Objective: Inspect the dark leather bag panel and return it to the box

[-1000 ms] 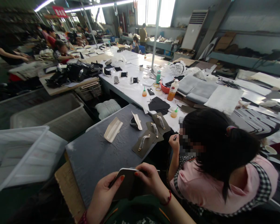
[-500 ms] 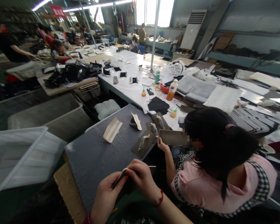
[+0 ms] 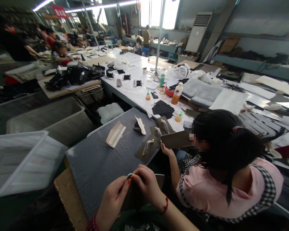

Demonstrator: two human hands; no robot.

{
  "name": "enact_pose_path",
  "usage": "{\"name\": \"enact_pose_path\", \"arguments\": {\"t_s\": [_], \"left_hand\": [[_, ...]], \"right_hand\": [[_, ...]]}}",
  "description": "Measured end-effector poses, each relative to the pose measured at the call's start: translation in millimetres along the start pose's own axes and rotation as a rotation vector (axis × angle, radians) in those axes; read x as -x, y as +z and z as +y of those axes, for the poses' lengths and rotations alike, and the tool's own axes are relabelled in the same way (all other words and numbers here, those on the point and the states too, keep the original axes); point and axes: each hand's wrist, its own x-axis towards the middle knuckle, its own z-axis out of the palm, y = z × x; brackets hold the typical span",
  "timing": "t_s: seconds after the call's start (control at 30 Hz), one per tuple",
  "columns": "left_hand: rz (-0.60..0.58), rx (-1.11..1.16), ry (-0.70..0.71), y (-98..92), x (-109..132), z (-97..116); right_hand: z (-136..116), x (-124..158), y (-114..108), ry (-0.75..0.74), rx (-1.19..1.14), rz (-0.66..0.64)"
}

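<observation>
Low in the view, above the near edge of the grey work surface (image 3: pixel 96 163), I hold a dark olive bag panel (image 3: pixel 133 196) with a pale edge. My left hand (image 3: pixel 112 198) pinches its upper edge between thumb and fingers. Close beside it, my right hand (image 3: pixel 147 184) is closed on the same edge, the two thumbs almost meeting. The panel bends where I grip it, and much of it is hidden behind my hands. Beyond them lie several olive flaps with wrapped handles (image 3: pixel 148 147), a cream folded piece (image 3: pixel 116 134) and another cream piece with dark lining (image 3: pixel 140 124).
At my right sits a co-worker (image 3: pixel 228 166) in pink, holding an olive panel (image 3: pixel 175 140). White plastic bins (image 3: pixel 26 163) stand on the left. The long white table (image 3: pixel 135 93) bears glue bottles (image 3: pixel 178 117), a bottle of amber liquid (image 3: pixel 177 94) and black pieces (image 3: pixel 163 109).
The panel in my hands has turned so more of its dark face shows below and right of my fingers. The co-worker's panel has tilted slightly. Both my hands keep their grip.
</observation>
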Motion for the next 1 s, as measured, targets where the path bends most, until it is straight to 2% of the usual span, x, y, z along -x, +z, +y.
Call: {"name": "enact_pose_path", "arguments": {"t_s": [0.13,0.2,0.4,0.6,0.73,0.83,0.93,1.0], "left_hand": [[-0.057,-0.030,0.013,-2.1,-1,-2],[-0.041,-0.043,0.057,-4.1,-1,-4],[0.231,-0.171,0.245,-17.6,5,-13],[0.459,-0.362,0.400,-38.0,11,-24],[0.540,-0.423,0.388,-51.8,15,-38],[0.610,-0.475,0.348,-67.5,21,-48],[0.698,-0.485,0.290,-80.0,23,-51],[0.698,-0.443,0.284,-77.6,19,-49]], "right_hand": [[6,3,6,-0.022,0.090,-0.006],[11,5,9,-0.055,0.120,-0.014],[32,4,0,-0.115,0.258,-0.073],[58,7,-16,-0.035,0.317,-0.075],[92,15,-24,0.055,0.349,-0.047],[121,25,-28,0.180,0.365,0.043],[131,35,-19,0.311,0.353,0.152],[117,37,0,0.330,0.302,0.144]]}}
